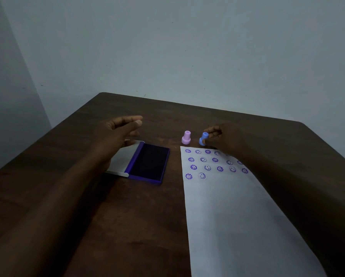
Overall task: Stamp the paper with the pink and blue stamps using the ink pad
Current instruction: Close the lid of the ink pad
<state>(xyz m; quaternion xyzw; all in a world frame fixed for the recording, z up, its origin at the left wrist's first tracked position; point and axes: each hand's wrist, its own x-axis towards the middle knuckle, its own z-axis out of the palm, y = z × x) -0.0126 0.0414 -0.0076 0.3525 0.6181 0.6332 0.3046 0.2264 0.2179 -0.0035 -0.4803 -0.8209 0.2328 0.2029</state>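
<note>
Your right fingers (212, 133) pinch the tilted blue stamp (203, 138) for inking, while your left fingers (127, 121), loosely spread, hover above the ink pad (149, 162).

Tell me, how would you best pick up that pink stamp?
Pinch the pink stamp by its narrow upper stem, coming from above. It stands upright on its wider base, apart from the blue stamp held by the right hand, so the stem is clear all round.
</note>
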